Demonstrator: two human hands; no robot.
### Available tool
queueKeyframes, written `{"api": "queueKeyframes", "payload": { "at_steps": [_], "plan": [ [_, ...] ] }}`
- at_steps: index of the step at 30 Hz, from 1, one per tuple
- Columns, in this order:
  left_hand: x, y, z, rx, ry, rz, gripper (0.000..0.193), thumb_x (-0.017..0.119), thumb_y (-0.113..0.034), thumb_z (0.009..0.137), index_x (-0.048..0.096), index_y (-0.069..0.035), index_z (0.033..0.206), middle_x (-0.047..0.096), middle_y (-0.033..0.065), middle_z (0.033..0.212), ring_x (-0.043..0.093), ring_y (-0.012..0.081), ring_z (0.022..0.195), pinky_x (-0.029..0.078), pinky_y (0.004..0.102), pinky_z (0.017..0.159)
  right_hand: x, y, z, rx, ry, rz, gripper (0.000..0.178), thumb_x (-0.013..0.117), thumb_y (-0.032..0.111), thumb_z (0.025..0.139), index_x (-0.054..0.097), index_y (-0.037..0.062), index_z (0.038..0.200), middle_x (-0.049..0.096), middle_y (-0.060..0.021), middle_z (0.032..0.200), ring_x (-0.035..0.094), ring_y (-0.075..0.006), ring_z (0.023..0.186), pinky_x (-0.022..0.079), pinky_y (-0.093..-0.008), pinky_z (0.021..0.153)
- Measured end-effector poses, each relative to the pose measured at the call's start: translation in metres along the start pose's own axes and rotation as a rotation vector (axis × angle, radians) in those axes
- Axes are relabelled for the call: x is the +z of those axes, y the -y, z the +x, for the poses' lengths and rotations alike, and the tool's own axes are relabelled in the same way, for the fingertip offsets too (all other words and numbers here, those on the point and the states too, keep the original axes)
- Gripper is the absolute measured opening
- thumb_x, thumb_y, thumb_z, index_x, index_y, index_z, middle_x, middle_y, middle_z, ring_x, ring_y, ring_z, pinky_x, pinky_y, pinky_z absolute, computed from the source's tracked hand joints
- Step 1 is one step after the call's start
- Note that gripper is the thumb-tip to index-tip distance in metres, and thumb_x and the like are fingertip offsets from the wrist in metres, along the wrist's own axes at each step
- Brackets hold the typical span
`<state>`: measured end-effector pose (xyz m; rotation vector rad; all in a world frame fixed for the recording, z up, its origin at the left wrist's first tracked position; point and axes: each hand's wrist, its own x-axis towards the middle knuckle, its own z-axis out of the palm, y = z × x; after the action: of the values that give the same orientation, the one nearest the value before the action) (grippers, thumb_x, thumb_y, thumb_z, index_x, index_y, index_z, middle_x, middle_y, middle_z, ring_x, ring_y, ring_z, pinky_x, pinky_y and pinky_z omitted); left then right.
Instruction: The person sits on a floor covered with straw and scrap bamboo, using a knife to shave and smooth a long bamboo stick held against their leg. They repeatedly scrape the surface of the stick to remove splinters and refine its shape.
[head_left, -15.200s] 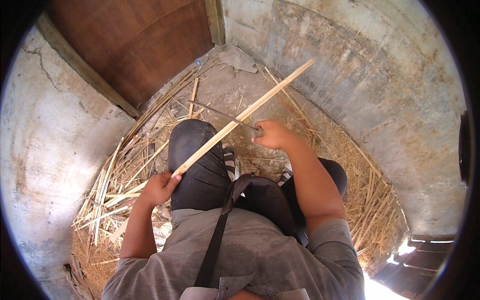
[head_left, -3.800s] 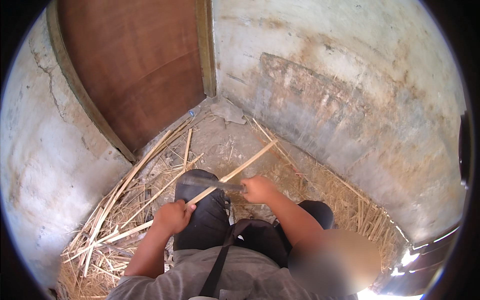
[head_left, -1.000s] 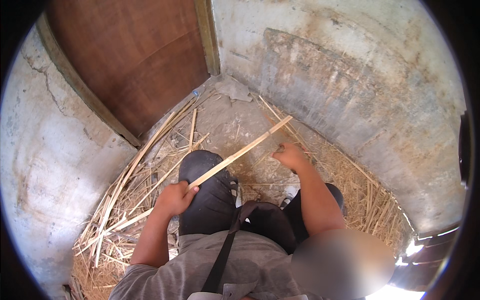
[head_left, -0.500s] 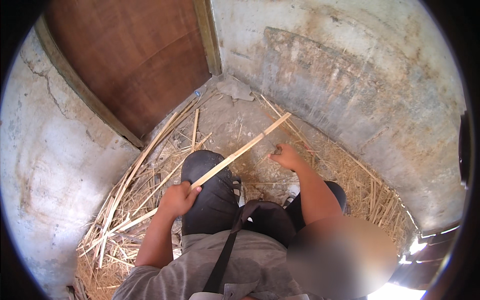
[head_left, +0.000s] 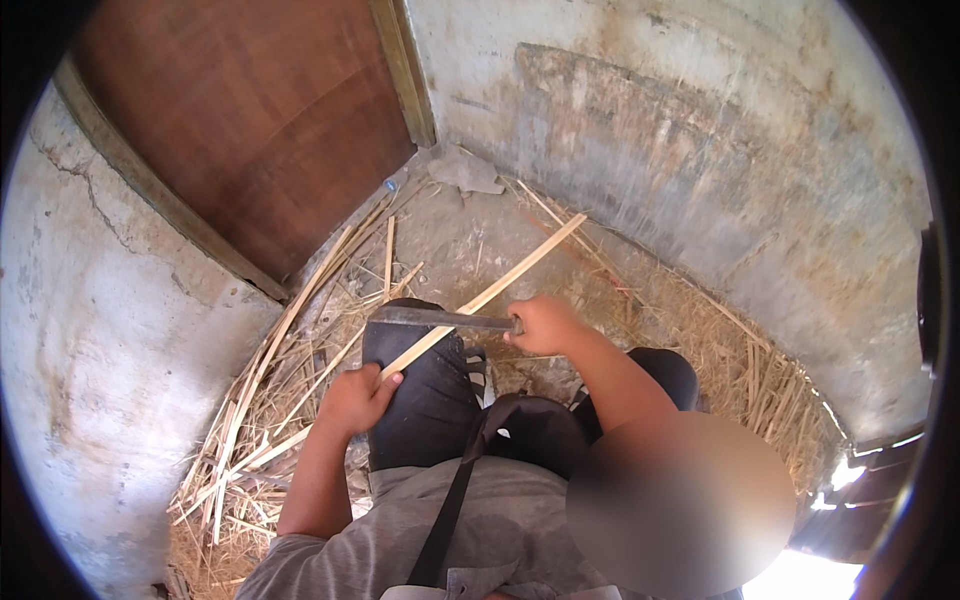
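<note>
My left hand (head_left: 357, 398) is closed round the near end of a pale, flat bamboo strip (head_left: 525, 265), by my left knee. The strip slants up and away to the right, passing over my dark trouser leg (head_left: 410, 430). My right hand (head_left: 543, 325) grips the handle of a long knife (head_left: 400, 315). Its grey blade points left and crosses the strip above the knee, seemingly against it. The handle is mostly hidden inside my fingers.
Loose bamboo strips (head_left: 240, 410) lie piled along the left wall. Fine shavings and straw (head_left: 700, 350) cover the floor along the right wall (head_left: 700, 150). A brown door (head_left: 250, 130) stands at the far left, with a flat stone (head_left: 468, 172) by its corner.
My right hand has moved left and nearer to me, and the knife blade now shows flat across the strip. My left hand keeps its hold with little movement.
</note>
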<state>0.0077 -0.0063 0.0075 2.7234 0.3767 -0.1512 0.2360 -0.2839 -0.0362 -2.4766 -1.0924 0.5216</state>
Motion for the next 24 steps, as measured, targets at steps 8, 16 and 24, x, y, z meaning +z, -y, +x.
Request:
{"api": "queueKeyframes", "payload": {
  "at_steps": [8, 16, 24],
  "plan": [
    [-0.006, -0.009, 0.001, -0.040, 0.020, -0.019, 0.051, 0.057, -0.050, 0.100, 0.060, 0.000, 0.089, 0.067, 0.0289, 0.083, 0.065, 0.0501, 0.086, 0.051, 0.0552, 0.078, 0.021, -0.083, 0.023, 0.281, -0.318, 0.154, 0.054, 0.075, 0.041, 0.083, 0.069, 0.0056, 0.124, 0.071, -0.0236, 0.108, 0.067, -0.0424, 0.104, 0.053, -0.0479, 0.090],
    [-0.006, 0.001, 0.001, -0.027, 0.050, -0.035, 0.054, 0.057, -0.051, 0.100, 0.062, 0.001, 0.087, 0.066, 0.0287, 0.081, 0.065, 0.0500, 0.084, 0.050, 0.0547, 0.076, -0.008, 0.008, 0.001, 0.000, 0.118, 0.004, 0.056, 0.076, 0.044, 0.083, 0.069, 0.0066, 0.124, 0.072, -0.0217, 0.106, 0.069, -0.0393, 0.102, 0.054, -0.0474, 0.089],
    [-0.005, 0.002, 0.007, -0.031, 0.054, -0.080, 0.056, 0.057, -0.053, 0.100, 0.063, 0.001, 0.086, 0.066, 0.0271, 0.079, 0.065, 0.0480, 0.081, 0.050, 0.0522, 0.074, 0.004, -0.091, 0.020, 0.438, -0.214, 0.363, 0.071, 0.079, 0.050, 0.081, 0.065, 0.0004, 0.131, 0.065, -0.0247, 0.131, 0.063, -0.0390, 0.121, 0.050, -0.0452, 0.101]
  ]
}}
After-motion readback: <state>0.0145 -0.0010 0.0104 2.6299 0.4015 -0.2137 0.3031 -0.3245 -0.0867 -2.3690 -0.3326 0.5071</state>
